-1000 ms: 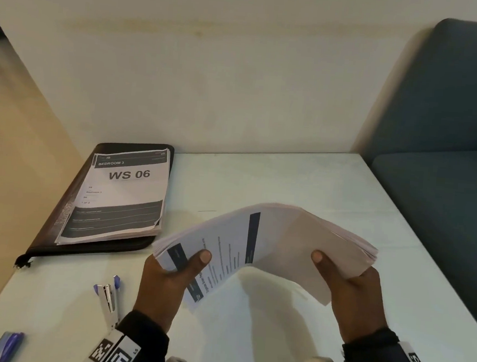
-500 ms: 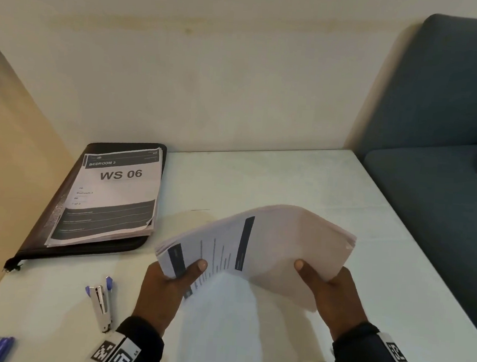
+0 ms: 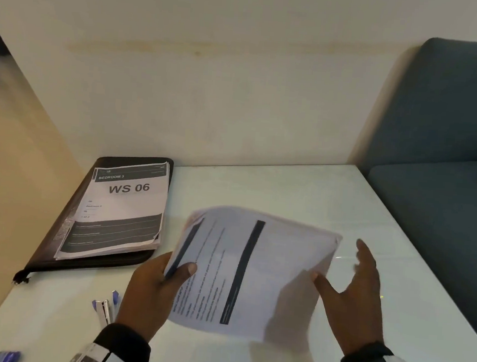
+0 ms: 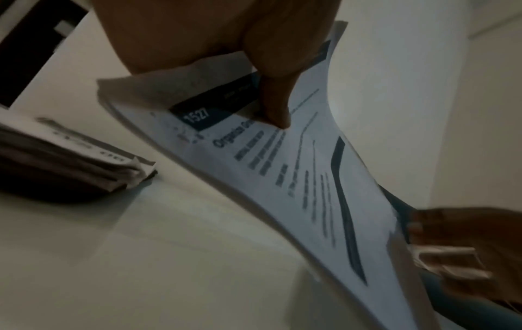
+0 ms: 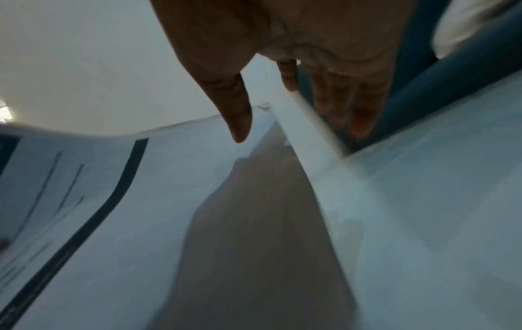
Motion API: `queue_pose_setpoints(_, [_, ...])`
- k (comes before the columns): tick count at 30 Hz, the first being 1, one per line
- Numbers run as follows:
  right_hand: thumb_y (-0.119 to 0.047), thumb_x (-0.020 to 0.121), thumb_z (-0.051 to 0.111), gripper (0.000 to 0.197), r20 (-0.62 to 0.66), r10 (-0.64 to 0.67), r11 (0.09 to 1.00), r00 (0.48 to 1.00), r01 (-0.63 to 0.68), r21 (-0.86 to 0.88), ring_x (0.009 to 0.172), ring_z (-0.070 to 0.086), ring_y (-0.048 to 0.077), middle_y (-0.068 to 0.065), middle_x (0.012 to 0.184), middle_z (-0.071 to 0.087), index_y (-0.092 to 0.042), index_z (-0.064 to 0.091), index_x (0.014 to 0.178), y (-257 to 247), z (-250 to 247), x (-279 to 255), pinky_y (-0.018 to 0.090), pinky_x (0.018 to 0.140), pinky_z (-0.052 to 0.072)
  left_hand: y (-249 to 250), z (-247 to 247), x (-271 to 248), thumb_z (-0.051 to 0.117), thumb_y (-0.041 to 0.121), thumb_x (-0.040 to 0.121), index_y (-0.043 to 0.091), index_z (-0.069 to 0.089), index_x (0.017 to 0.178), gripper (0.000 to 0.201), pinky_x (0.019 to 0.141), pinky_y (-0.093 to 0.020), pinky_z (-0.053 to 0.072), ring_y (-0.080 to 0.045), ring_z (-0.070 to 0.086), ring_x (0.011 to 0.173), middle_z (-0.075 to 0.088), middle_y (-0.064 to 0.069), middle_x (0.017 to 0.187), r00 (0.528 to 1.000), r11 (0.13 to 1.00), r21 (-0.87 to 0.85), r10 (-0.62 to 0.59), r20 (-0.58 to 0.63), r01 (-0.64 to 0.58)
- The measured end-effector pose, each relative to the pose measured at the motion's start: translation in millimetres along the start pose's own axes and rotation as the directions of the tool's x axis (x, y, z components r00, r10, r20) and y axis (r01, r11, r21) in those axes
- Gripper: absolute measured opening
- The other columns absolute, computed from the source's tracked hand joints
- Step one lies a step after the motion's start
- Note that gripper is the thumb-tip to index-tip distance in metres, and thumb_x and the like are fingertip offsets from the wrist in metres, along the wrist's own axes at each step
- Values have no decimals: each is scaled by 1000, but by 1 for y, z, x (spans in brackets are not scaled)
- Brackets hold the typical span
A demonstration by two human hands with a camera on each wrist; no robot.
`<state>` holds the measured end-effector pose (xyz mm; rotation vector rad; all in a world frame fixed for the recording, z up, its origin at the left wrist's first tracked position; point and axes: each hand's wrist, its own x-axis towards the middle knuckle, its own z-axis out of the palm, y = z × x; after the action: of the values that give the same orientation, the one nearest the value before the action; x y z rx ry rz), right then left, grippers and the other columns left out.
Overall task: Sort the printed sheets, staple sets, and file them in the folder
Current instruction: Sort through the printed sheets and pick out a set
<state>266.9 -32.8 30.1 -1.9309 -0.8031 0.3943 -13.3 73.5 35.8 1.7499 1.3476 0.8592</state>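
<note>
My left hand (image 3: 164, 275) grips a stack of printed sheets (image 3: 253, 267) by its left edge, thumb (image 4: 276, 100) on top, holding it tilted above the white table (image 3: 288, 190). The top page carries dark bars and lines of text. At the stack's right edge my right hand (image 3: 348, 289) is spread, fingers straight, thumb (image 5: 237, 111) hovering over the paper (image 5: 141, 201) without pinching it. Another pile of sheets headed "WS 06" (image 3: 123, 209) lies on the black zip folder (image 3: 88, 263) at the table's left. A small stapler (image 3: 104, 310) lies just left of my left wrist.
A blue object (image 3: 8, 357) sits at the table's near left corner. A dark blue sofa (image 3: 449, 140) stands right against the table's right edge. A plain wall runs behind the table, and bare tabletop lies past the stack.
My right hand has let go of the stack's right edge and spread its fingers. The bowed stack has flattened, held by the left hand alone.
</note>
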Motion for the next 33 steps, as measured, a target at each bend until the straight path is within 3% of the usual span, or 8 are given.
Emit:
queue_pose_setpoints(5, [-41, 91, 52, 52, 237, -412, 881, 880, 451, -143, 142, 21, -4, -27, 149, 33, -45, 36, 140, -24, 9, -14, 43, 120, 7, 15, -11, -5, 46, 55, 91, 36, 61, 75, 29, 61, -19, 52, -4, 63, 70, 66, 14, 72, 960, 968, 193, 110, 258, -163])
queue_pose_setpoints(9, [-37, 92, 49, 15, 413, -466, 824, 783, 554, -121, 98, 55, -3, -21, 99, 63, -34, 60, 102, -25, 20, -21, 32, 87, 48, 26, -8, -9, 39, 58, 93, 52, 52, 78, 21, 69, -11, 45, 1, 61, 77, 60, 29, 75, 905, 914, 302, 136, 402, -272])
queue_pose_setpoints(11, [-35, 96, 53, 17, 442, -381, 877, 812, 468, -104, 77, 55, 7, -8, 75, 59, -24, 55, 82, -21, 18, -20, 33, 70, 49, 27, -8, -9, 39, 59, 90, 48, 52, 87, 18, 75, -12, 48, 0, 61, 82, 62, 27, 86, 913, 905, 344, 102, 396, -250])
queue_pose_setpoints(15, [-30, 95, 56, 23, 397, -266, 949, 878, 312, -54, 70, 55, 14, 0, 72, 58, -17, 54, 76, -13, 15, -18, 33, 64, 48, 18, -11, -4, 57, 48, 89, 39, 58, 86, 9, 72, -16, 53, 2, 63, 80, 65, 18, 81, 957, 935, 323, 53, 284, -148])
queue_pose_setpoints(19, [-28, 95, 56, 22, 289, -197, 979, 937, 203, 10, 70, 58, 14, 0, 73, 63, -13, 59, 79, -9, 12, -9, 38, 65, 52, 21, -11, -2, 70, 27, 83, 27, 60, 111, 30, 75, -31, 59, -10, 69, 90, 72, 4, 98, 995, 981, -175, -77, 59, 87])
queue_pose_setpoints(23, [-27, 97, 53, 19, 220, -111, 988, 969, 82, 134, 79, 62, 12, -7, 84, 69, -14, 64, 89, -13, 17, -12, 35, 71, 56, 47, 12, -14, 51, 24, 93, 17, 62, 118, 28, 85, -48, 56, -27, 69, 98, 73, -6, 108, 950, 725, -617, -191, 247, 307])
queue_pose_setpoints(28, [-23, 98, 51, 15, 103, -108, 950, 989, 72, 302, 80, 62, 8, -16, 85, 68, -22, 64, 90, -31, 15, -22, 29, 66, 51, 65, 28, -15, 50, 17, 94, 25, 65, 111, 23, 68, -24, 57, -16, 70, 92, 74, 6, 100, 996, 764, -642, -93, -8, 67])
queue_pose_setpoints(33, [-23, 94, 48, 17, -40, -222, 853, 974, 214, 477, 86, 63, 1, -13, 96, 68, -31, 61, 99, -51, 15, -30, 15, 65, 51, 77, 26, -20, 57, 25, 91, 55, 65, 107, 34, 86, -15, 50, -3, 63, 107, 69, 17, 111, 947, 803, -512, 200, -253, -306])
